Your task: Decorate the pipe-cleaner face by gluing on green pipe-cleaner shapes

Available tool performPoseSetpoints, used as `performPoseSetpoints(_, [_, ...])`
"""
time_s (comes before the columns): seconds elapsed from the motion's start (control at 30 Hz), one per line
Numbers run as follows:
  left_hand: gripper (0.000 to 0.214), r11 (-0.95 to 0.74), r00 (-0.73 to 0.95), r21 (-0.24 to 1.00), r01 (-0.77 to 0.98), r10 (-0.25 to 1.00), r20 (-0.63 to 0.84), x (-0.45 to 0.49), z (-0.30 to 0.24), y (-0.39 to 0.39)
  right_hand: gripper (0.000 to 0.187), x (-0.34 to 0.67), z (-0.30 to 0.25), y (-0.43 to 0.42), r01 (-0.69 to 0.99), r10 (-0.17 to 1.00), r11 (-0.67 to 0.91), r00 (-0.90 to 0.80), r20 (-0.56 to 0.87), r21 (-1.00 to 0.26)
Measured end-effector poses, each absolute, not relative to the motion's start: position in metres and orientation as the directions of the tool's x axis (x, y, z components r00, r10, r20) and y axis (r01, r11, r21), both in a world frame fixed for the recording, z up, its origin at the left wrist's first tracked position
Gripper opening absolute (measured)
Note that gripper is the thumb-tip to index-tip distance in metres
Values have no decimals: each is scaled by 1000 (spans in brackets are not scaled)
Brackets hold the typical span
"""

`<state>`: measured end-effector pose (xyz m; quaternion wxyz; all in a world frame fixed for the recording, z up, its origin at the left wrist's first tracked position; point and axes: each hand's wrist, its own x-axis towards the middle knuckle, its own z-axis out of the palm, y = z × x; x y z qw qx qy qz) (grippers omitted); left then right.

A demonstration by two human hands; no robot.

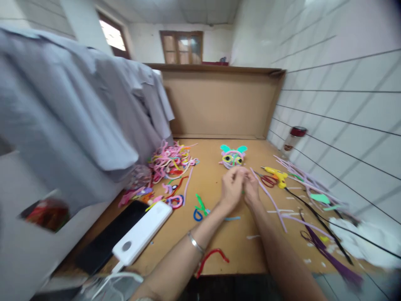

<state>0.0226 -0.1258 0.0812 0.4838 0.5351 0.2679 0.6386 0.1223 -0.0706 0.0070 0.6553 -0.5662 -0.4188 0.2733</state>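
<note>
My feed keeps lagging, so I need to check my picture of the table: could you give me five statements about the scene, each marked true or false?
1. The left hand and right hand are close together. True.
2. The glue gun is blue. False: it is mostly yellow.
3. The green-eared figure lies just beyond the hands. True.
4. The red-lidded bottle is left of the figure. False: it is to the right, by the tiled wall.
5. A white cable meets the near end of the white device. True.
</note>
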Motion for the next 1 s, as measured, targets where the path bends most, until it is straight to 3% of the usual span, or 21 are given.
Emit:
performPoseSetpoints(0.07, [29,-374,-108,883,-283,927,358,21,59,-97,23,121,9,-71,66,848,217,482,221,-974])
performPoseSetpoints(0.17, [26,-313,-192,905,-287,945,266,22,25,-70,21,119,10,-71,-119,886,241,431,169,-963])
performPoseSetpoints(0.33, [17,-221,-110,927,-303,974,197,21,-1,-64,16,115,10,-73,-165,890,278,415,189,-946])
performPoseSetpoints(0.5, [17,-195,-44,931,-308,981,191,22,0,-68,17,111,13,-76,-38,894,269,381,235,-962])
performPoseSetpoints(0.77, [17,-237,-101,941,-243,971,219,18,-4,-66,17,110,8,-82,406,851,292,302,429,-866])
performPoseSetpoints(0.87, [19,-214,-97,937,-274,976,195,19,-6,-65,17,108,5,-82,396,849,276,327,415,-876])
performPoseSetpoints(1.0, [22,-182,-109,918,-353,982,153,22,-6,-67,20,103,4,-80,223,856,259,397,330,-940])
